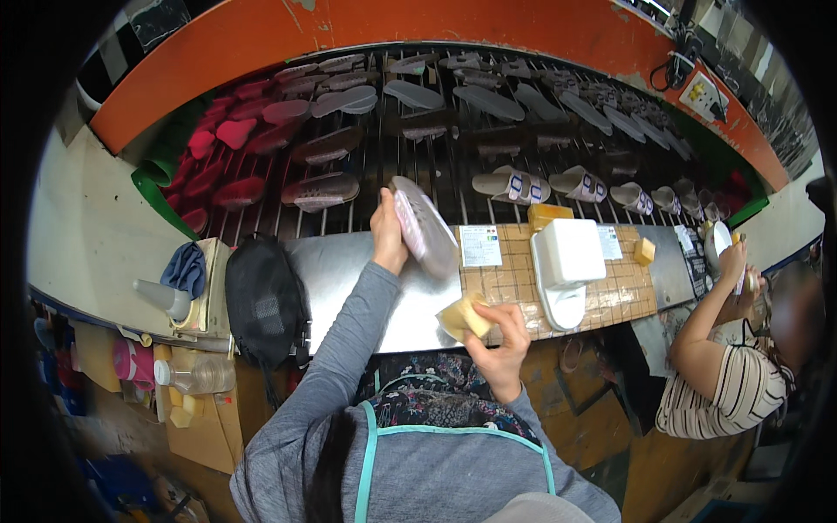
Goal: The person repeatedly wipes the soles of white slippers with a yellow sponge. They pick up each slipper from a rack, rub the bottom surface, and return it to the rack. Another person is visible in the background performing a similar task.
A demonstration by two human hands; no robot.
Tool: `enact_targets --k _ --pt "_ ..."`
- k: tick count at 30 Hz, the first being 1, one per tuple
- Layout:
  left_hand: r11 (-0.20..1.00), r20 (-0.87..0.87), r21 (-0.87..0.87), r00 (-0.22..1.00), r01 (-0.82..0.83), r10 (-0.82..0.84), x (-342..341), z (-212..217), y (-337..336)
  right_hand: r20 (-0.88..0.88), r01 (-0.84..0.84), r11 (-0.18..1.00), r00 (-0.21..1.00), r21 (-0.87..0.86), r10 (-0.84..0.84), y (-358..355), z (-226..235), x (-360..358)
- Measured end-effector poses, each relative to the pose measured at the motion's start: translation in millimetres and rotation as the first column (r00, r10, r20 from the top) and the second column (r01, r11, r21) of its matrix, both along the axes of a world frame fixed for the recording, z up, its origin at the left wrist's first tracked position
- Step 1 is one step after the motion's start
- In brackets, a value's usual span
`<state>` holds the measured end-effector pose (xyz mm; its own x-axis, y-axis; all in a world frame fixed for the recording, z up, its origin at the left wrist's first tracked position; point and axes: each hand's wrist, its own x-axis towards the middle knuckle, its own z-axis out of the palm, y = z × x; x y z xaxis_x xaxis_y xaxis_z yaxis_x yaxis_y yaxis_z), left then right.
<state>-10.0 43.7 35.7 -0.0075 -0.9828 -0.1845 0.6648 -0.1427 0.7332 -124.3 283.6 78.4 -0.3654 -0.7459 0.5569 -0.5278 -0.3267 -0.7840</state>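
My left hand [389, 234] grips a pale lilac-grey shoe piece [425, 228], holding it tilted up over the metal ledge [344, 270]. Whether a last is inside it I cannot tell. Between the thumb and fingers of my right hand [503, 350] is a yellow sponge [459, 317], just below the shoe piece and apart from it. To the right of my hands stands a white container [571, 248] with a rounded base, on a cardboard-covered part of the ledge [514, 283]. A yellow block [549, 214] lies behind it, and a smaller yellow sponge block [644, 251] sits farther right.
Beyond the ledge, a rack of metal rollers carries rows of soles [418, 94], red pieces [240, 193] and sandals [512, 185] under an orange beam [392, 23]. A black bag [264, 301] rests at left, near a plastic bottle [199, 373]. A co-worker in stripes [724, 388] works at right.
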Motion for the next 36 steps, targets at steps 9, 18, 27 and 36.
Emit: enact_targets --k 9,18,27,36 --pt "0.990 0.668 -0.078 0.743 0.121 -0.038 3 -92 -116 0.204 0.208 0.978 0.957 0.003 -0.205 26 -16 -51" --pt "0.965 0.986 -0.064 0.131 -0.254 0.099 -44 -62 -114 0.022 0.527 0.850 0.850 0.008 -0.527 63 -33 -107" --pt "0.893 0.983 -0.034 -0.145 0.449 0.110 -208 -2 -68 -0.142 0.678 0.734 0.729 0.024 -0.669 85 -44 -126" --pt "0.713 0.882 -0.472 0.270 0.518 0.387 -69 47 92 -0.315 0.631 0.775 0.742 0.030 -0.592 71 -43 -132"
